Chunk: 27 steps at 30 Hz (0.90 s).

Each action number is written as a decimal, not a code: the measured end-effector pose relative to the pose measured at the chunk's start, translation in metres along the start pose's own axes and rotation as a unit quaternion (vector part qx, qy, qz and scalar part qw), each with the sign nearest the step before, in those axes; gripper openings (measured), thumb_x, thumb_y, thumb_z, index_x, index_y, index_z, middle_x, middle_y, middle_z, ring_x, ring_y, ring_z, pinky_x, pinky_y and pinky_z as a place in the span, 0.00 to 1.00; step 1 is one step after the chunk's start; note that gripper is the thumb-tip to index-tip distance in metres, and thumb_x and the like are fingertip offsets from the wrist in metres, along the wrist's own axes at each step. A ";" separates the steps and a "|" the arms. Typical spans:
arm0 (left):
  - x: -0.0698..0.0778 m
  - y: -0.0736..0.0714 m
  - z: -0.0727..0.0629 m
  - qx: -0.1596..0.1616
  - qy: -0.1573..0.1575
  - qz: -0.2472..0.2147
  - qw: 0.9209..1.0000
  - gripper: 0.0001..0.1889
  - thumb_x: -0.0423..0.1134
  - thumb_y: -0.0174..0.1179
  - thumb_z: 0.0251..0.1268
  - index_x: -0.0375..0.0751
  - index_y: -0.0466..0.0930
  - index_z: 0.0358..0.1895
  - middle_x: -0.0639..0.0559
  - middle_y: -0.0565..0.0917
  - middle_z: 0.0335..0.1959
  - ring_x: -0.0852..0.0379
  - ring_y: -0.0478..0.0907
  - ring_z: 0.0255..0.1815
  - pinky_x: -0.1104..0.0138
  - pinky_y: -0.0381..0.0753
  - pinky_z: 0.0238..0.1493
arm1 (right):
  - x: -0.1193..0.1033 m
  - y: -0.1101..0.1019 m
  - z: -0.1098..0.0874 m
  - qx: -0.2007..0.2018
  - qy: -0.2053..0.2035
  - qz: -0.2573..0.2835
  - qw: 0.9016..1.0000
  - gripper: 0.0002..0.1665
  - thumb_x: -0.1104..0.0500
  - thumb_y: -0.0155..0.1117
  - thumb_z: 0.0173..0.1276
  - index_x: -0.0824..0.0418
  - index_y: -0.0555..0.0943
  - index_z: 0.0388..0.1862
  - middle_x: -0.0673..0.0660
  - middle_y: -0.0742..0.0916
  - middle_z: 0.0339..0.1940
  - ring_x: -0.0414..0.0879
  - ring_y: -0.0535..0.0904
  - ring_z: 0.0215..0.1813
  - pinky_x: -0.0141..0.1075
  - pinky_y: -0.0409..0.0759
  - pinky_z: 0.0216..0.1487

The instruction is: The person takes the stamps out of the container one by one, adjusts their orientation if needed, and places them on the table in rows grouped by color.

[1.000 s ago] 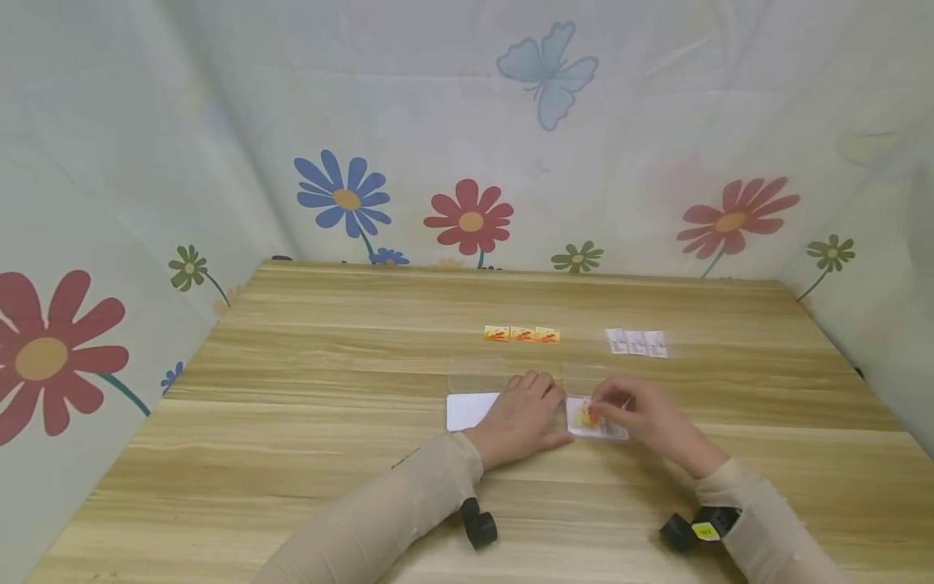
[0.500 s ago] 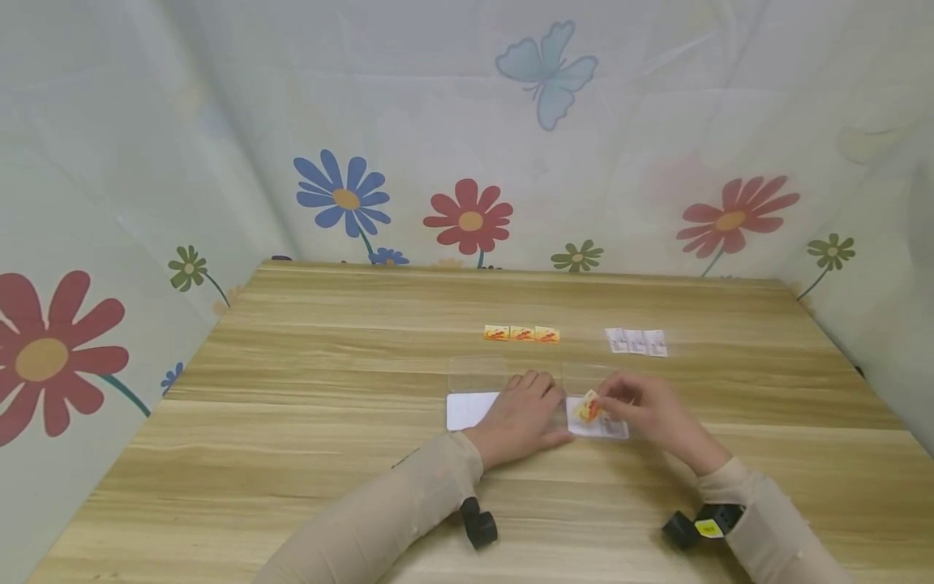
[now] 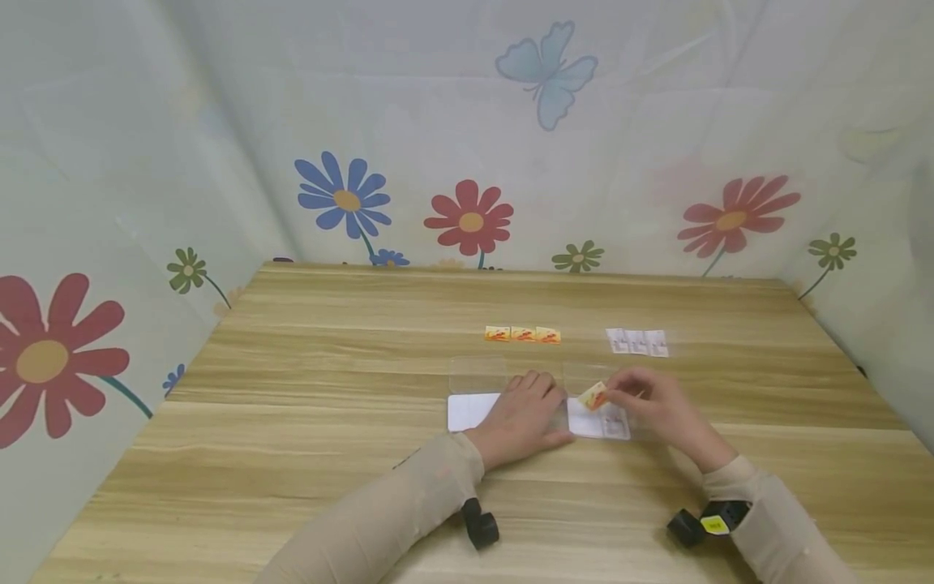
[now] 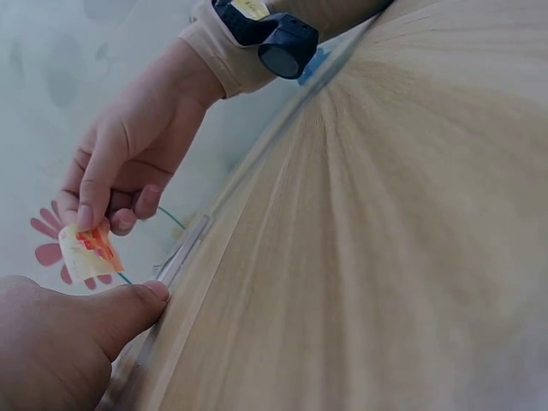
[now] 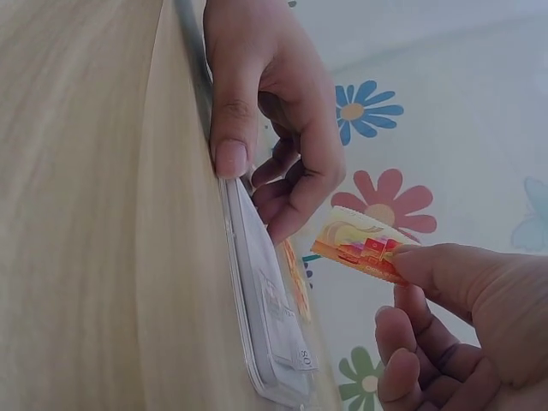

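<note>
My right hand point(image 3: 660, 414) pinches an orange-and-yellow postage stamp point(image 5: 364, 244) between thumb and forefinger, its perforated edge showing in the right wrist view. The stamp is raised and tilted over an open clear plastic case with a white base point(image 3: 584, 420). A pale stamp marked 80 point(image 5: 282, 321) lies in that case's right part. My left hand point(image 3: 521, 418) holds the left end of this case, thumb on the near edge and fingers bent over the far side. Left of it shows another white base point(image 3: 470, 411), partly hidden by the hand.
Behind the cases lie a row of orange stamps point(image 3: 522, 334) and, to the right, a row of pale stamps point(image 3: 636, 342). Transparent lids point(image 3: 477, 375) stand open at the cases' far side. A flowered curtain point(image 3: 409, 105) borders the wooden table point(image 3: 328, 341).
The right hand has drawn the orange stamp up and slightly right, off the white base, uncovering more of the base and the pale stamp. The left hand has stayed put.
</note>
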<state>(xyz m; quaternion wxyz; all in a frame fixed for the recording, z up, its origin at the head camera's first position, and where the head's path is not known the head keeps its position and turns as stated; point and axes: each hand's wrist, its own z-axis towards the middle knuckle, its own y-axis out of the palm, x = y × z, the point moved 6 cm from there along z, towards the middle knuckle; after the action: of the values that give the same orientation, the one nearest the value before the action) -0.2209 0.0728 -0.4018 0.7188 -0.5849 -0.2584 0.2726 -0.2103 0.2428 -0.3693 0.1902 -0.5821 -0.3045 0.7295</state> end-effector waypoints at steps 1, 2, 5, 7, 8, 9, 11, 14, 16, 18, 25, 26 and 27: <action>0.000 0.000 0.000 0.001 0.000 0.000 1.000 0.30 0.67 0.54 0.61 0.49 0.75 0.56 0.55 0.75 0.51 0.58 0.71 0.54 0.64 0.71 0.58 | 0.000 0.000 0.000 0.001 0.000 -0.002 1.000 0.05 0.60 0.63 0.67 0.61 0.82 0.37 0.56 0.85 0.37 0.34 0.76 0.36 0.30 0.75 0.39; 0.000 0.001 0.000 0.001 0.000 -0.001 1.000 0.30 0.67 0.54 0.61 0.49 0.75 0.56 0.55 0.75 0.50 0.58 0.71 0.54 0.64 0.71 0.58 | 0.000 -0.001 0.000 0.002 -0.001 -0.002 1.000 0.05 0.60 0.63 0.66 0.61 0.82 0.37 0.56 0.85 0.37 0.34 0.76 0.36 0.30 0.75 0.39; -0.001 0.001 -0.001 0.003 0.001 0.000 1.000 0.30 0.67 0.53 0.61 0.49 0.75 0.56 0.55 0.75 0.50 0.58 0.71 0.54 0.64 0.71 0.58 | 0.001 -0.001 0.001 0.001 -0.005 0.004 1.000 0.05 0.60 0.63 0.66 0.61 0.82 0.37 0.56 0.85 0.37 0.35 0.77 0.37 0.30 0.75 0.40; -0.001 0.001 -0.001 0.004 0.003 0.001 1.000 0.30 0.67 0.53 0.62 0.49 0.75 0.56 0.55 0.75 0.50 0.58 0.71 0.54 0.64 0.71 0.58 | 0.001 -0.002 0.001 0.002 -0.007 0.007 1.000 0.05 0.60 0.63 0.67 0.61 0.82 0.38 0.56 0.86 0.37 0.36 0.77 0.37 0.30 0.75 0.40; -0.001 0.001 -0.001 0.005 0.004 0.001 1.000 0.30 0.67 0.53 0.62 0.49 0.75 0.57 0.55 0.75 0.50 0.58 0.71 0.54 0.64 0.71 0.58 | 0.002 -0.003 0.001 0.002 -0.006 0.008 1.000 0.06 0.59 0.63 0.67 0.60 0.82 0.38 0.56 0.86 0.37 0.36 0.77 0.38 0.30 0.75 0.41; -0.001 0.001 -0.001 0.006 0.004 0.002 1.000 0.30 0.67 0.53 0.62 0.49 0.75 0.57 0.55 0.75 0.50 0.58 0.71 0.54 0.64 0.71 0.58 | 0.002 -0.003 0.001 0.003 -0.006 0.010 1.000 0.06 0.59 0.63 0.67 0.60 0.82 0.38 0.56 0.86 0.38 0.36 0.77 0.38 0.30 0.75 0.41; -0.001 0.002 -0.001 0.007 0.005 0.002 1.000 0.30 0.67 0.53 0.62 0.49 0.75 0.57 0.55 0.75 0.50 0.58 0.71 0.54 0.65 0.71 0.58 | 0.003 -0.005 0.002 0.007 -0.005 0.005 1.000 0.06 0.58 0.63 0.67 0.59 0.82 0.38 0.55 0.86 0.38 0.35 0.77 0.39 0.30 0.75 0.42; -0.001 0.002 -0.001 0.008 0.005 0.001 1.000 0.30 0.66 0.53 0.62 0.48 0.75 0.57 0.55 0.75 0.50 0.58 0.71 0.53 0.65 0.71 0.58 | 0.003 -0.008 0.005 0.008 -0.005 -0.004 1.000 0.07 0.57 0.63 0.67 0.59 0.83 0.38 0.55 0.86 0.38 0.34 0.78 0.38 0.30 0.76 0.41; -0.001 0.002 -0.001 0.008 0.004 0.001 1.000 0.30 0.67 0.53 0.62 0.48 0.75 0.56 0.55 0.75 0.50 0.58 0.71 0.53 0.65 0.71 0.58 | 0.003 -0.009 0.006 0.004 0.001 -0.007 1.000 0.08 0.56 0.63 0.67 0.60 0.82 0.38 0.55 0.86 0.38 0.35 0.78 0.38 0.30 0.76 0.39; -0.001 0.002 0.000 0.007 0.004 0.002 1.000 0.30 0.67 0.53 0.62 0.48 0.75 0.56 0.55 0.75 0.50 0.58 0.71 0.54 0.65 0.71 0.59 | 0.002 -0.011 0.009 0.000 0.007 -0.009 1.000 0.09 0.56 0.63 0.67 0.60 0.82 0.39 0.56 0.86 0.38 0.36 0.78 0.38 0.30 0.76 0.38; -0.001 0.001 -0.001 -0.002 0.001 0.003 1.000 0.30 0.67 0.54 0.61 0.48 0.75 0.57 0.55 0.75 0.51 0.58 0.70 0.54 0.64 0.71 0.59 | 0.001 -0.018 0.020 -0.009 0.033 -0.005 0.999 0.11 0.55 0.64 0.66 0.62 0.81 0.40 0.59 0.85 0.37 0.40 0.76 0.33 0.32 0.75 0.31; -0.001 0.001 0.000 -0.003 0.001 0.001 1.000 0.31 0.67 0.54 0.61 0.48 0.75 0.57 0.55 0.75 0.51 0.58 0.70 0.54 0.64 0.71 0.59 | 0.001 -0.018 0.021 -0.011 0.035 -0.001 0.999 0.11 0.55 0.64 0.67 0.62 0.81 0.40 0.60 0.85 0.37 0.41 0.76 0.32 0.32 0.75 0.30; -0.001 0.000 0.000 -0.004 0.001 0.000 1.000 0.31 0.66 0.54 0.61 0.48 0.75 0.57 0.55 0.75 0.51 0.58 0.70 0.54 0.64 0.71 0.59 | 0.002 -0.018 0.023 -0.013 0.037 0.001 0.999 0.12 0.55 0.64 0.67 0.63 0.81 0.40 0.61 0.85 0.36 0.42 0.76 0.31 0.33 0.76 0.29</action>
<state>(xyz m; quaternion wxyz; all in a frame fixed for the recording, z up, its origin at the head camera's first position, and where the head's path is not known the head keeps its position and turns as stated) -0.2212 0.0720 -0.4024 0.7167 -0.5881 -0.2587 0.2713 -0.2342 0.2523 -0.3552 0.1923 -0.6114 -0.3061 0.7039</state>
